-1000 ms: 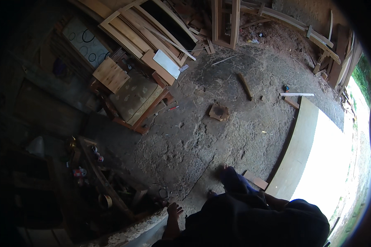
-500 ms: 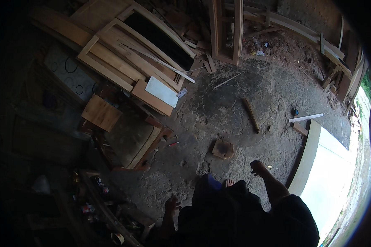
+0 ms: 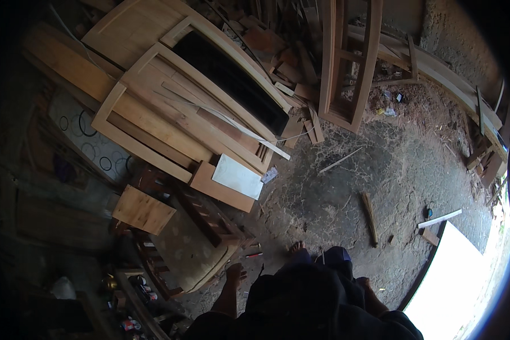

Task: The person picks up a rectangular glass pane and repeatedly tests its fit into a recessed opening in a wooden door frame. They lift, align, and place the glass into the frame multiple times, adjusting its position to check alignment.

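Observation:
My left hand (image 3: 235, 274) hangs low beside a wooden chair with a padded seat (image 3: 201, 260). Its fingers are apart and nothing shows in them. On the floor just beyond it lies a small red stick-like tool (image 3: 255, 254), too small to name. My right hand (image 3: 364, 282) is down by my right side, partly behind my dark clothing, and its fingers cannot be made out. A bare foot (image 3: 297, 247) shows ahead of my body on the rough floor.
Wooden door frames and panels (image 3: 170, 107) lean in a stack at the far left, with a white board (image 3: 238, 177) at their near end. A tall frame (image 3: 351, 68) stands at the back. A wooden strip (image 3: 370, 220) and a bright white sheet (image 3: 450, 277) lie to the right.
I have stepped forward, so the chair and panels sit lower and nearer in view. The dark-topped wood block on the floor is out of sight. My right arm has swung back toward my body.

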A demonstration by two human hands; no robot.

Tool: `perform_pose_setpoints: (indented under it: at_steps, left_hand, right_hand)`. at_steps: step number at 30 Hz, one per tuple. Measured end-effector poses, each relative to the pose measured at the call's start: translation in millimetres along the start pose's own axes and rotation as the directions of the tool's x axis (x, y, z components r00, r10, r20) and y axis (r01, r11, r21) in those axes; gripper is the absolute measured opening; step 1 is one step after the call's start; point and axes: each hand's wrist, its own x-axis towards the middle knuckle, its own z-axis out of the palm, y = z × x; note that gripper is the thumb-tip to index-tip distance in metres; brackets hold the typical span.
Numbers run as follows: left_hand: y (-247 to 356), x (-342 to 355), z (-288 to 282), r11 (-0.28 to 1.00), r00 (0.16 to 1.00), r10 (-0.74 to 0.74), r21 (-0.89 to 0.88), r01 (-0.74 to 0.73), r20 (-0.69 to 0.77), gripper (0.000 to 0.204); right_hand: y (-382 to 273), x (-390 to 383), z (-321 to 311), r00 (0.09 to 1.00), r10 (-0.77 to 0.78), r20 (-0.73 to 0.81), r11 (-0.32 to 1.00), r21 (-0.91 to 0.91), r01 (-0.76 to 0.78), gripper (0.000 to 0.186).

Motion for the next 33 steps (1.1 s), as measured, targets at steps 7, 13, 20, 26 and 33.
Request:
perform_pose_setpoints:
  at_steps: [7, 13, 20, 26, 33]
  left_hand:
    - [242.6, 95.6, 128.9, 0.944, 0.941, 0.331, -0.021, -0.331, 0.070, 0.041]
    - [307.1, 125.3, 235.8, 0.975, 0.970, 0.215, -0.083, -0.206, 0.114, 0.040]
    - [403.1, 145.9, 309.2, 0.965, 0.986, 0.166, -0.200, -0.166, -0.017, 0.038]
    - [556.8, 210.9, 343.0, 0.776, 0.898, 0.385, -0.452, -0.440, -0.212, 0.036]
    - [815.5, 292.4, 369.5, 0.547, 0.668, 0.585, -0.385, -0.743, -0.459, 0.043]
  right_hand:
    - [-62.3, 67.0, -127.9, 0.812, 0.370, 0.452, 0.198, 0.815, -0.544, 0.027]
    - [-5.2, 249.9, -293.1, 0.869, 0.338, 0.362, 0.108, 0.902, -0.418, 0.031]
    - [18.4, 479.6, -601.3, 0.935, 0.339, -0.102, 0.282, 0.959, 0.002, 0.036]
    - [-58.2, 597.2, -728.7, 0.960, 0.185, -0.210, 0.446, 0.888, 0.109, 0.031]
    - [-148.1, 693.9, -702.0, 0.994, -0.102, 0.026, 0.599, 0.799, 0.040, 0.024]
